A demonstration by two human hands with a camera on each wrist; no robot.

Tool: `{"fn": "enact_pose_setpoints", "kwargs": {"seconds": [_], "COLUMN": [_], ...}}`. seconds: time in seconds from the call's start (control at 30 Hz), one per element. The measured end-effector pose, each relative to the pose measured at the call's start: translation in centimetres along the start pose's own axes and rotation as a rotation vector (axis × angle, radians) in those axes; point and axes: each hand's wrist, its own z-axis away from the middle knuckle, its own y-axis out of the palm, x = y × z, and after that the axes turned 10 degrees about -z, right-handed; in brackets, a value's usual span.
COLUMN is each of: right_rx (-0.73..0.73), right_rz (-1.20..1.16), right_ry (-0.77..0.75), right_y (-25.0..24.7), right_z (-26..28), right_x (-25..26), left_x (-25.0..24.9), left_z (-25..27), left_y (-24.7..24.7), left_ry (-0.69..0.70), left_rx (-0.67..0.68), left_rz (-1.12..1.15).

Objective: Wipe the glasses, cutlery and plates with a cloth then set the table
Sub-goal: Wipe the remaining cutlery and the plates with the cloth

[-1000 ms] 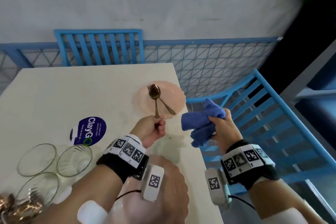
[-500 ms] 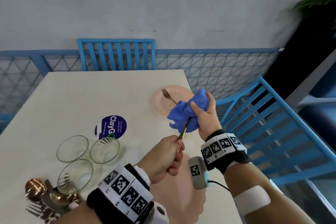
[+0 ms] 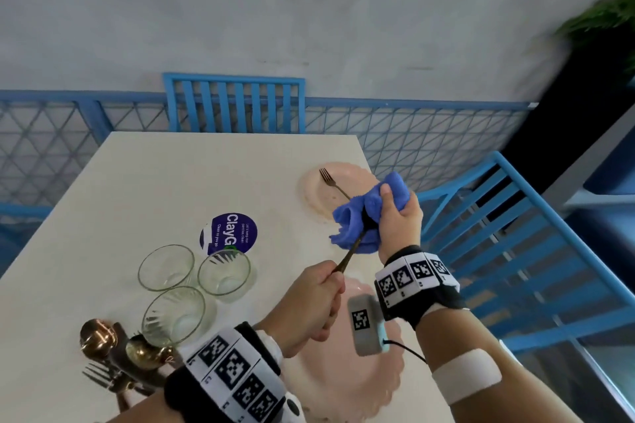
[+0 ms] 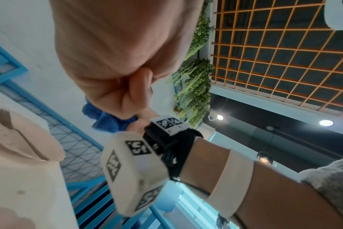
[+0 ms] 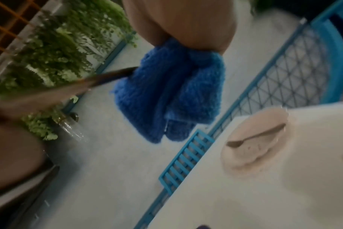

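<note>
Holding a spoon point(image 3: 347, 256) by its handle above the surface point(image 3: 144, 189), the left hand point(image 3: 309, 306) has its grip clamped on it. The right hand point(image 3: 398, 216) squeezes a blue cloth point(image 3: 360, 216) around the spoon's bowl. A fork point(image 3: 331, 182) lies on the far pink plate point(image 3: 316, 196); three glasses point(image 3: 168, 268) stand nearby.

The left hand point(image 4: 116, 62) is curled closed above a blue cloth point(image 4: 108, 119), near a pink plate point(image 4: 20, 139) bearing a fork point(image 4: 20, 133).

I see soft, even daylight in my head view; right wrist view dim, motion-blurred; edges bow toward three o'clock.
</note>
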Motion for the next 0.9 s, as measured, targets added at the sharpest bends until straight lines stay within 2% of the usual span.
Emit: {"fn": "enact_pose_setpoints", "kwargs": {"seconds": [0.2,0.3,0.4,0.5,0.53,0.63,0.67,0.73,0.8,0.9], "right_rx": [0.086,0.173,0.239,0.346,0.381,0.482,0.524,0.580,0.591,0.662], "right_rz": [-0.120,-0.156,-0.115,0.009,0.034,0.085,0.101,0.109,0.075,0.103], "right_ry": [0.348,0.450,0.445,0.325,0.291,0.257,0.260,0.265,0.320,0.418], "right_y": [1.6,2.7,3.3,3.1,2.9,2.1,2.0,2.0,2.2,1.8], "right_z": [2.8,4.6,5.8,5.9,6.0,6.5,6.7,7.3,8.0,8.9], "right_x": [-2.1,-2.0,-1.7,-0.3,0.2,1.5,1.7,1.9,1.7,0.8], "left_x": [1.7,1.5,1.3,1.1,0.8,-0.9,-1.6,-2.4,-2.2,-2.0], "left_z": [-0.6,-1.2,-1.7,-1.5,-1.5,-2.3,-2.4,-2.7,-3.5,-4.7], "left_y": [-0.9,-1.5,-2.1,-3.3,-4.1,-7.1,-7.7,-7.5,-6.5,-6.7], "left_ry": [-0.024,-0.004,0.016,-0.001,-0.002,0.042,0.086,0.147,0.130,0.049], "left_rx": [-0.069,-0.142,-0.135,-0.006,-0.006,-0.216,-0.234,-0.172,-0.161,-0.243], "left_rz": [0.004,0.083,0.198,0.102,0.058,0.097,0.119,0.128,0.182,0.401]}}
